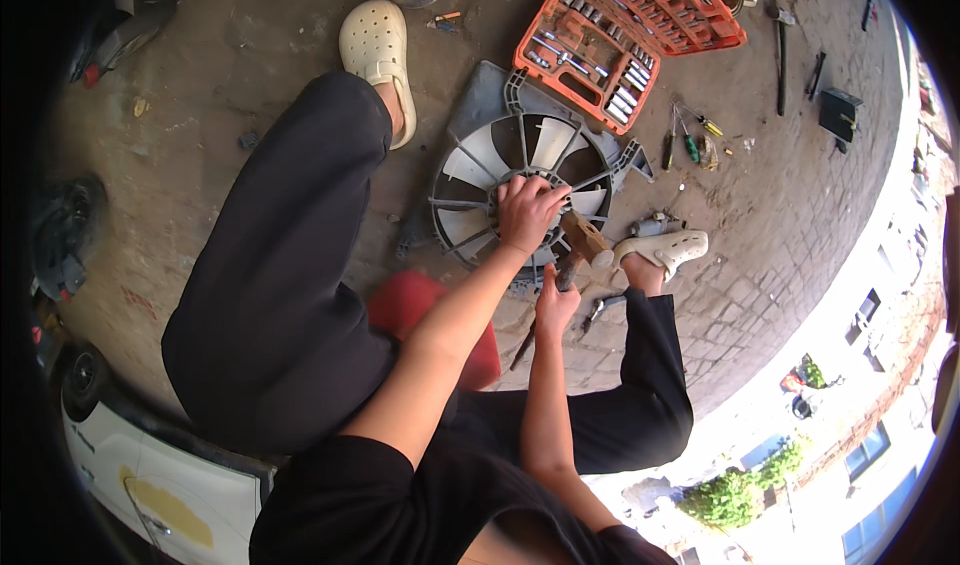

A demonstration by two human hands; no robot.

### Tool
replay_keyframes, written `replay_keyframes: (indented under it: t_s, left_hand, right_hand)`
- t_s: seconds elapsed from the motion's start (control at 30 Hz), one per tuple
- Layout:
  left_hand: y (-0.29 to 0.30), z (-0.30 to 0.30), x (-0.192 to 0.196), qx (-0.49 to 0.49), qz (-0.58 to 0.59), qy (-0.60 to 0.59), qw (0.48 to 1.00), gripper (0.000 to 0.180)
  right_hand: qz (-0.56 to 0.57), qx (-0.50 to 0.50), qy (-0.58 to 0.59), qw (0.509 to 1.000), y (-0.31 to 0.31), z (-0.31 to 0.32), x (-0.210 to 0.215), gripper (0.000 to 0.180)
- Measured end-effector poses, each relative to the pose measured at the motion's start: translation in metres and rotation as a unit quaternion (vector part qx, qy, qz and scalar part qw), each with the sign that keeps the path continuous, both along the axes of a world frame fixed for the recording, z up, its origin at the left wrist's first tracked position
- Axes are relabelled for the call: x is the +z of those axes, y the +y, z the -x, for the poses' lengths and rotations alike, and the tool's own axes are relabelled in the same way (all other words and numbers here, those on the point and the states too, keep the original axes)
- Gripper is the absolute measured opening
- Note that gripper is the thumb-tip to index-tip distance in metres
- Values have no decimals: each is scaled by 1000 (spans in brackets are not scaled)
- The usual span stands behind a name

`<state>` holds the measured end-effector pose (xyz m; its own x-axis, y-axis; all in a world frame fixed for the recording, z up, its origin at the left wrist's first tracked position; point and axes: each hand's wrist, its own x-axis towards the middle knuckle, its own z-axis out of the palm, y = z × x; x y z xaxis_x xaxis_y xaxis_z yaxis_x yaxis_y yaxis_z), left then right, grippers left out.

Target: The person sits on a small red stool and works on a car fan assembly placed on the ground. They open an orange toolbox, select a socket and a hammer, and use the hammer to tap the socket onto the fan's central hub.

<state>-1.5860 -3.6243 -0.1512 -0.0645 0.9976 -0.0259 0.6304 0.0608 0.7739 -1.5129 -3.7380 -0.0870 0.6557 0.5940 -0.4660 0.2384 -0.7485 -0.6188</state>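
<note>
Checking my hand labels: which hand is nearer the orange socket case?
Left. The left hand rests on the fan hub, just below the orange socket case. The right hand grips a hammer lower, farther away.

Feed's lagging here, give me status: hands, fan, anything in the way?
Left hand on fan hub. Right hand gripping hammer. Orange socket case beside, clear.

The fan housing is showing grey, its blades pale grey-white. The socket case is showing bright orange, holding silver sockets. The clogs are appearing cream, with small round perforations. The trousers are reading black. The stool is showing red. The screwdrivers are showing green handles.
</note>
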Motion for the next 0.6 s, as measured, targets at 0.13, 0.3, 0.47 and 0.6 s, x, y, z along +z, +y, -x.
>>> replay_keyframes:
  t_s: [0.13,0.3,0.47,0.6]
  left_hand:
    - [1,-3,-3,15,1,-5,1000,28]
    - [4,-6,-2,21,6,12,1000,27]
    - [3,-6,-5,19,1,9,1000,27]
    - [3,-5,-9,22,11,2,1000,28]
  right_hand:
    - [3,-23,-2,1000,5,2,-3,37]
    - [-22,-15,-27,999,11,0,1,37]
    - [-14,27,-61,998,18,-3,-8,38]
    - [17,41,-84,996,23,-1,-20,40]
